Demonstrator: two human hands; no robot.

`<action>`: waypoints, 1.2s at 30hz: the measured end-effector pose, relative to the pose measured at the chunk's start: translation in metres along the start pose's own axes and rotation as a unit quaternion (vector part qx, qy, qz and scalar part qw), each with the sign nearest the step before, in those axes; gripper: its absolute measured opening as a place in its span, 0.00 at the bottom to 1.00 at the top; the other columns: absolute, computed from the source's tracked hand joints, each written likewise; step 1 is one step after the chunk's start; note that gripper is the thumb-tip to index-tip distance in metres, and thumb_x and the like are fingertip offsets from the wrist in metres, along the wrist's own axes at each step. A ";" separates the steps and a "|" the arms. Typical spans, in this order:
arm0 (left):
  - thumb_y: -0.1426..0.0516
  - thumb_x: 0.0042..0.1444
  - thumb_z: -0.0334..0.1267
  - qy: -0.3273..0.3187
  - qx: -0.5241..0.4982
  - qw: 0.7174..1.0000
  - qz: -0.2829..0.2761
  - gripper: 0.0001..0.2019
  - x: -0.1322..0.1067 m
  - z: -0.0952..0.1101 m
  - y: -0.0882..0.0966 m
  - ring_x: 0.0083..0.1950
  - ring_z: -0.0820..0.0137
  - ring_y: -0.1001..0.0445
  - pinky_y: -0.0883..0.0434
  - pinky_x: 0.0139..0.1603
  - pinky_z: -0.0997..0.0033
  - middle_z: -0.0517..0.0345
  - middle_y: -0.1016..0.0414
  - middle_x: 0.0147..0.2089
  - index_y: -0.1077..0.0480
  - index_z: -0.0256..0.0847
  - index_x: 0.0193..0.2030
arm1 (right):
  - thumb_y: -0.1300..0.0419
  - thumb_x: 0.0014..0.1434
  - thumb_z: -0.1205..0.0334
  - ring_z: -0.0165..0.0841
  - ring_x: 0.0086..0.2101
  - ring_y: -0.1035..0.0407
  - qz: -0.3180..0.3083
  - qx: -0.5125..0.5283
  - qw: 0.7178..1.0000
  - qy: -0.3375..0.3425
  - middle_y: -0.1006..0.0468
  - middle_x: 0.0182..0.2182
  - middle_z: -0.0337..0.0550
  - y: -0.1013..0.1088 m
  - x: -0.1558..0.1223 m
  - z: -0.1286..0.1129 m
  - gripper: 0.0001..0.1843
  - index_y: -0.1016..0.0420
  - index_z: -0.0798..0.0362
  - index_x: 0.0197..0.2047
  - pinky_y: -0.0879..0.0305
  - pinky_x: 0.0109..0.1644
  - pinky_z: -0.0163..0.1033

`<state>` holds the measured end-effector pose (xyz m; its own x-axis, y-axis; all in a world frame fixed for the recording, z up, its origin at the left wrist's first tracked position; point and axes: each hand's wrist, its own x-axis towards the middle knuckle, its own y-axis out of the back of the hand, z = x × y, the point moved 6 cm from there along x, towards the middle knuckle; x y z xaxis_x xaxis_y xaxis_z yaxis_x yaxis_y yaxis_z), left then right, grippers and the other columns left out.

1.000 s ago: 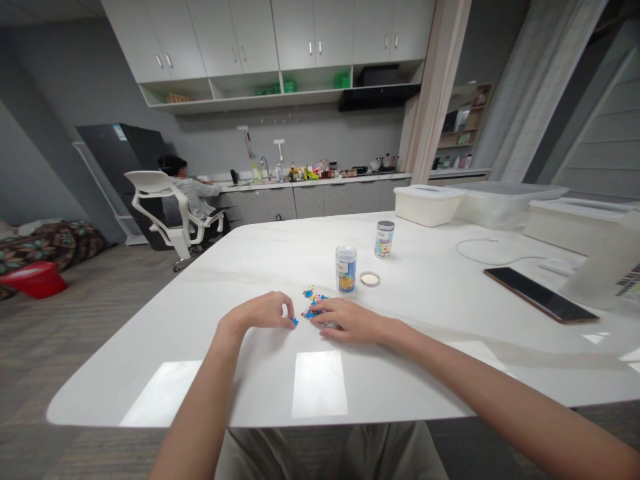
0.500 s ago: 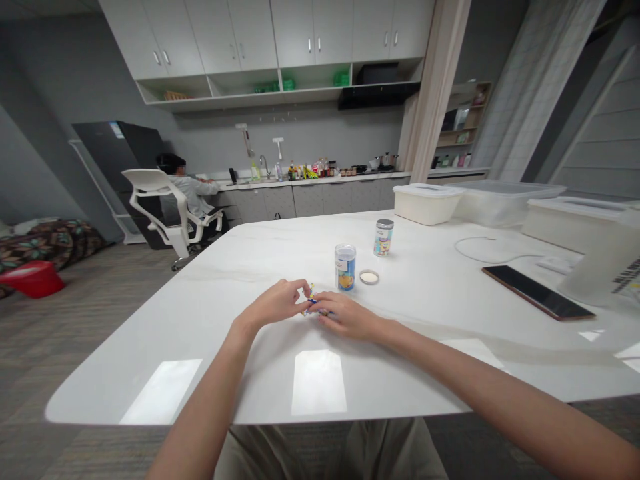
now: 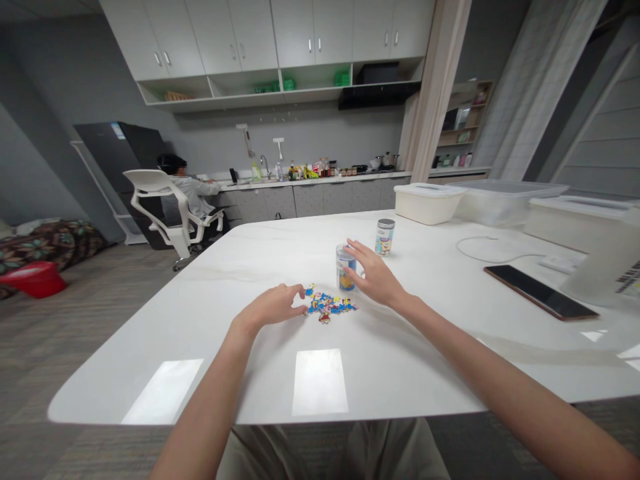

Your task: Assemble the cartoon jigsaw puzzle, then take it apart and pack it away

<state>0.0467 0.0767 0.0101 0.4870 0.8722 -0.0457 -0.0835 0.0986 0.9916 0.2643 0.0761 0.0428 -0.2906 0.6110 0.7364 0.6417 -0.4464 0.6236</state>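
Observation:
A loose pile of small colourful jigsaw puzzle pieces [image 3: 327, 305] lies on the white table. At its left edge rests my left hand [image 3: 275, 307], thumb and curved fingers apart, with nothing seen between them. My right hand [image 3: 373, 273] is raised beside the clear lidless can [image 3: 345, 277] with a blue and yellow label. Its fingers are spread by the can's right side and rim; whether they touch it I cannot tell. A second can [image 3: 385, 237], with a grey lid, stands upright farther back. The loose round lid is mostly hidden behind my right hand.
On the right lie a dark phone [image 3: 540, 291] and a white cable [image 3: 473, 250]. White lidded boxes [image 3: 427, 203] and a translucent bin [image 3: 505, 205] stand at the back right. Beyond the table, a person [image 3: 190, 193] sits by the counter in a white chair [image 3: 165, 207].
My right hand has moved from the puzzle pieces up and right to the clear can, uncovering the pile. My left hand has hardly moved.

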 end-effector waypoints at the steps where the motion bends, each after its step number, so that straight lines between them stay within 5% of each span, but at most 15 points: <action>1: 0.48 0.58 0.52 0.002 0.000 1.000 -0.005 0.19 0.000 0.000 -0.001 0.40 0.61 0.26 0.33 0.40 0.66 0.53 0.26 0.37 0.32 0.45 0.50 | 0.46 0.63 0.58 0.45 0.62 0.43 -0.017 -0.001 1.000 0.001 0.36 0.62 0.56 -0.003 -0.001 0.002 0.22 0.34 0.55 0.59 0.44 0.65 0.56; 6: 0.47 0.56 0.52 0.002 -0.004 1.000 -0.018 0.19 -0.001 0.000 -0.001 0.42 0.60 0.26 0.33 0.41 0.66 0.52 0.25 0.38 0.29 0.44 0.49 | 0.47 0.64 0.58 0.43 0.62 0.43 -0.006 0.026 1.000 0.008 0.37 0.63 0.54 0.004 -0.001 -0.006 0.20 0.34 0.52 0.57 0.45 0.65 0.55; 12: 0.46 0.55 0.50 -0.017 -0.008 1.000 -0.024 0.18 0.000 0.004 -0.003 0.39 0.61 0.25 0.33 0.41 0.67 0.52 0.24 0.36 0.27 0.43 0.46 | 0.47 0.61 0.66 0.43 0.55 0.35 -0.005 0.075 0.996 0.050 0.29 0.52 0.53 0.004 -0.008 -0.033 0.11 0.30 0.51 0.47 0.38 0.58 0.54; 16: 0.47 0.56 0.49 -0.042 -0.023 0.999 -0.023 0.17 -0.001 0.011 -0.002 0.37 0.63 0.25 0.33 0.40 0.68 0.54 0.24 0.34 0.27 0.43 0.46 | 0.47 0.61 0.67 0.42 0.51 0.33 -0.103 0.089 0.987 0.086 0.28 0.51 0.54 -0.025 -0.022 -0.045 0.12 0.29 0.52 0.47 0.35 0.55 0.53; 23: 0.47 0.55 0.48 -0.034 -0.072 0.993 -0.087 0.17 -0.006 0.011 -0.004 0.34 0.66 0.26 0.33 0.37 0.71 0.55 0.23 0.35 0.28 0.41 0.45 | 0.45 0.63 0.64 0.40 0.58 0.36 -0.306 0.118 0.932 0.153 0.30 0.58 0.52 -0.061 -0.048 -0.061 0.17 0.31 0.54 0.55 0.38 0.60 0.50; 29: 0.45 0.52 0.49 -0.008 -0.094 0.988 -0.122 0.17 -0.008 0.005 -0.009 0.33 0.67 0.26 0.33 0.34 0.71 0.54 0.23 0.36 0.29 0.41 0.43 | 0.44 0.63 0.64 0.39 0.56 0.33 -0.280 0.119 0.941 0.147 0.29 0.57 0.52 -0.056 -0.044 -0.059 0.11 0.24 0.53 0.47 0.37 0.60 0.47; 36: 0.45 0.51 0.43 -0.039 -0.097 0.986 -0.128 0.12 -0.008 0.014 -0.009 0.33 0.68 0.26 0.34 0.34 0.72 0.55 0.22 0.35 0.28 0.40 0.39 | 0.45 0.63 0.64 0.38 0.56 0.34 -0.289 0.147 0.931 0.166 0.28 0.55 0.52 -0.055 -0.045 -0.066 0.13 0.26 0.54 0.50 0.37 0.60 0.46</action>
<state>0.0555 0.0625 0.0034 0.5787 0.7678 -0.2750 -0.1094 0.4072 0.9068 0.1952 0.0299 -0.0070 -0.8193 0.4367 0.3716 0.4633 0.1224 0.8777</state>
